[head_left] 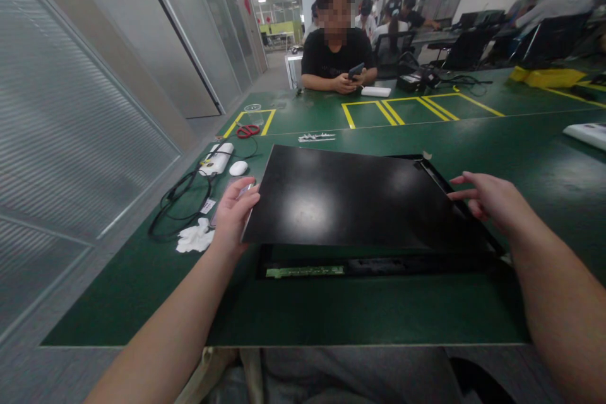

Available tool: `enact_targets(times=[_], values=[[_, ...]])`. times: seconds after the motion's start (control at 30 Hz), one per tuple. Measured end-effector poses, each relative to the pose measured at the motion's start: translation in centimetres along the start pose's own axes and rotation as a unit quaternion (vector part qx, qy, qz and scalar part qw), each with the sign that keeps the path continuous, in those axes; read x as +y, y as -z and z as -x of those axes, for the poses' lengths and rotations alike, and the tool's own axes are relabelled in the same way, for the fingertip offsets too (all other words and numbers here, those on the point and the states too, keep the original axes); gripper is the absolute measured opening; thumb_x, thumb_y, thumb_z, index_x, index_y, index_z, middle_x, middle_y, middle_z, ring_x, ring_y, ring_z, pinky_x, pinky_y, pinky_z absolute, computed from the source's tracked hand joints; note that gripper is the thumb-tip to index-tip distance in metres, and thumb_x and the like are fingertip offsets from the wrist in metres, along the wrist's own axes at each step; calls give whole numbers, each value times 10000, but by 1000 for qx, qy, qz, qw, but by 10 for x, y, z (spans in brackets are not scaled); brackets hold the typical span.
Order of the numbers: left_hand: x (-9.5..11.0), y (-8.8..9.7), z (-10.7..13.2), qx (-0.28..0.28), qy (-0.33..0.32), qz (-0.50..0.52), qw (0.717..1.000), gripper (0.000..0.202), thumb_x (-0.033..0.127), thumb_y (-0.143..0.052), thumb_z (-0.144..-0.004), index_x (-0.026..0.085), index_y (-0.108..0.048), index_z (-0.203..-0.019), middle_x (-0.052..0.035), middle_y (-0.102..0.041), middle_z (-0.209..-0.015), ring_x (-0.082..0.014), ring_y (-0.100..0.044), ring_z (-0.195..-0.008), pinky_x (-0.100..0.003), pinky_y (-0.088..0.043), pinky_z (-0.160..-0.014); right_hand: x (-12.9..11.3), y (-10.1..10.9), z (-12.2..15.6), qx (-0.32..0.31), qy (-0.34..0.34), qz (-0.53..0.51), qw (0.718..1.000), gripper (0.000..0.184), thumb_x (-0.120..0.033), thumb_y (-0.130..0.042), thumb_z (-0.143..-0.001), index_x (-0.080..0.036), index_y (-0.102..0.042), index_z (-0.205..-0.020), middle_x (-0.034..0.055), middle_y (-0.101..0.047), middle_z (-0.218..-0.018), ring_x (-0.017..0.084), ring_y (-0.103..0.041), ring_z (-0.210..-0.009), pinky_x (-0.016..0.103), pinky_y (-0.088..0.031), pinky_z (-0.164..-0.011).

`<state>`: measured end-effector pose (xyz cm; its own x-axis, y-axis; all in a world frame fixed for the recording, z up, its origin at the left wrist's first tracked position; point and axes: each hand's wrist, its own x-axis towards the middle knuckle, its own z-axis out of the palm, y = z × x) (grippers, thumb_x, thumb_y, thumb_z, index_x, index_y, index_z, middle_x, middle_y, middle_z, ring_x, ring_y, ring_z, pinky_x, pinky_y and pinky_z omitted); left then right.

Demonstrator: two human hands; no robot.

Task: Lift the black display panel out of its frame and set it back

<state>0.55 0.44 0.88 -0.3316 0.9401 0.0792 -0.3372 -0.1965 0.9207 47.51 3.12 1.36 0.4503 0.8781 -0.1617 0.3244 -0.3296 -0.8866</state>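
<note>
A large glossy black panel [350,199] lies tilted over a black frame [440,177] on the green table [379,309]. Its near edge is raised, and a green circuit strip [305,271] shows underneath it. My left hand [231,214] grips the panel's left edge, fingers curled round it, with a small shiny object beside the fingertips. My right hand [487,199] rests at the panel's right edge, where it meets the frame, with its fingers stretched out.
To the left lie a black cable [177,205], a crumpled white cloth [195,238], a white mouse [238,168], a white device [218,158] and red scissors [248,130]. A person in black [337,57] sits opposite holding a phone. Yellow tape boxes mark the far table.
</note>
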Motion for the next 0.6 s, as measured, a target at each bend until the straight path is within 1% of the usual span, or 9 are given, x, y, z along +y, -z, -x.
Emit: enact_targets(times=[0.13,0.27,0.47,0.6], values=[[1,0,1,3,-2,-3,1000,453,191,-898,-575,213,-728,-994,-12,-805,-873,-167,-721,-665,-239,-560,-599,-2,-1,2,-7,-8,-11,1000,266,-410,-519,-932,-175,-634,-980,114,-715,-706,83,-367,-357,231,-262,-368],[3,-2,2,3,-9,-3,1000,438,194,-890,-583,214,-721,-987,-12,-806,-880,-174,-733,-686,-251,-576,-622,-5,-1,4,-4,-10,-15,1000,259,-394,-518,-934,-167,-634,-977,128,-721,-718,72,-333,-345,230,-240,-364],[8,-9,5,-10,3,-16,1000,457,197,-882,-530,220,-693,-946,-5,-802,-840,-193,-748,-684,-241,-559,-566,-9,-1,8,12,-14,-5,1000,282,-405,-524,-922,-165,-647,-1003,128,-719,-733,68,-336,-354,226,-236,-368],[5,-8,5,-18,8,-13,1000,459,200,-894,-543,222,-695,-957,-8,-803,-859,-191,-750,-703,-243,-567,-588,-5,1,7,16,-4,8,1000,297,-419,-530,-916,-166,-658,-1005,128,-720,-733,70,-344,-364,228,-239,-373]])
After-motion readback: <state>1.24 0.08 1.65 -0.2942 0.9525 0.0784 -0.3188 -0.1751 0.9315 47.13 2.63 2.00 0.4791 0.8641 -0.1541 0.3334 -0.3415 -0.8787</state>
